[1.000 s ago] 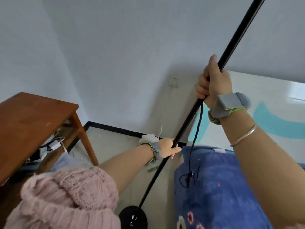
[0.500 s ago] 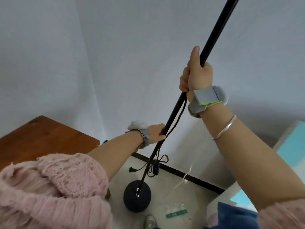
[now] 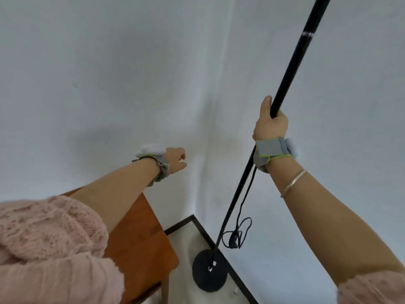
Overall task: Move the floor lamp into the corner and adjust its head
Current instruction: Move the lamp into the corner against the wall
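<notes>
Right hand (image 3: 271, 126) clenched round the lamp pole (image 3: 289, 71), left hand (image 3: 175, 160) loosely curled, empty: she should seat the base (image 3: 209, 275) squarely before releasing.

One black metal floor lamp (image 3: 287, 77) with one round black base (image 3: 209, 274), one dangling black cord (image 3: 240, 229). One brown wooden counter (image 3: 140, 240). Two grey wrist straps, one thin silver bangle (image 3: 293, 183), two pink knitted sleeves.
</notes>
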